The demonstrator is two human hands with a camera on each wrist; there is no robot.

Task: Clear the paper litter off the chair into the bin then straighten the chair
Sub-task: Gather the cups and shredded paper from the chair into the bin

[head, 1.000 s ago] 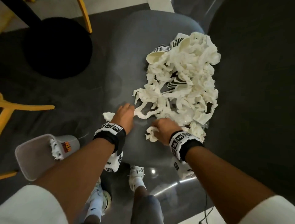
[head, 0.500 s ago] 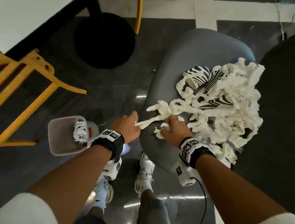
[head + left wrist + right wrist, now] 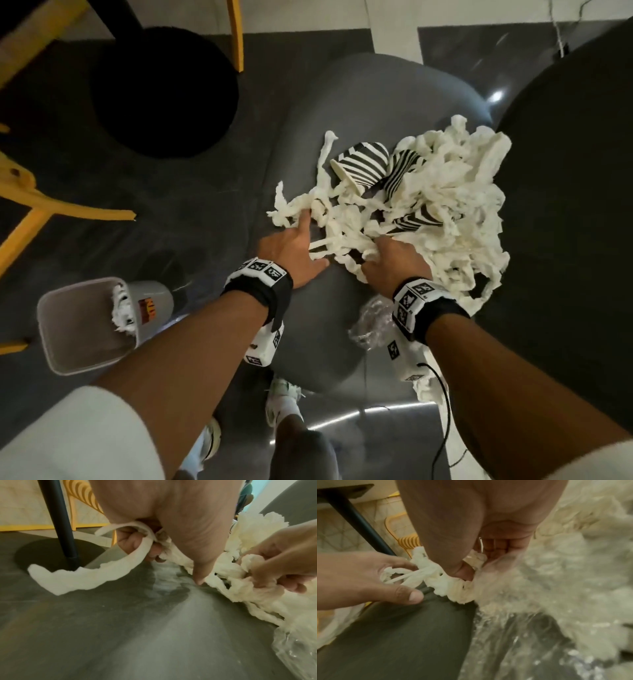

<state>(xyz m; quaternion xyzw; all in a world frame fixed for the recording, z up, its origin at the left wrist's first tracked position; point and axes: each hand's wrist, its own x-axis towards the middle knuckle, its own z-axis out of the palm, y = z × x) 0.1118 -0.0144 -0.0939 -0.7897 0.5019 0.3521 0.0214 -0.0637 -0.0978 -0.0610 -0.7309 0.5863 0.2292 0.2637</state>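
Both hands, left hand [image 3: 291, 246] and right hand [image 3: 394, 260], hold paper strips [image 3: 428, 192] with curled fingers at frame centre, gathering a bundle for the bin [image 3: 58, 329] at lower left.

One high view, two low ones

The head camera looks steeply down on the chair [image 3: 342, 137]; both wrist cameras skim its seat close up, facing the paper strips [image 3: 82, 574], each catching the opposite hand.

Striped cups [image 3: 363, 163]: three. Bin [image 3: 68, 329]: one. Chair [image 3: 342, 113]: one.
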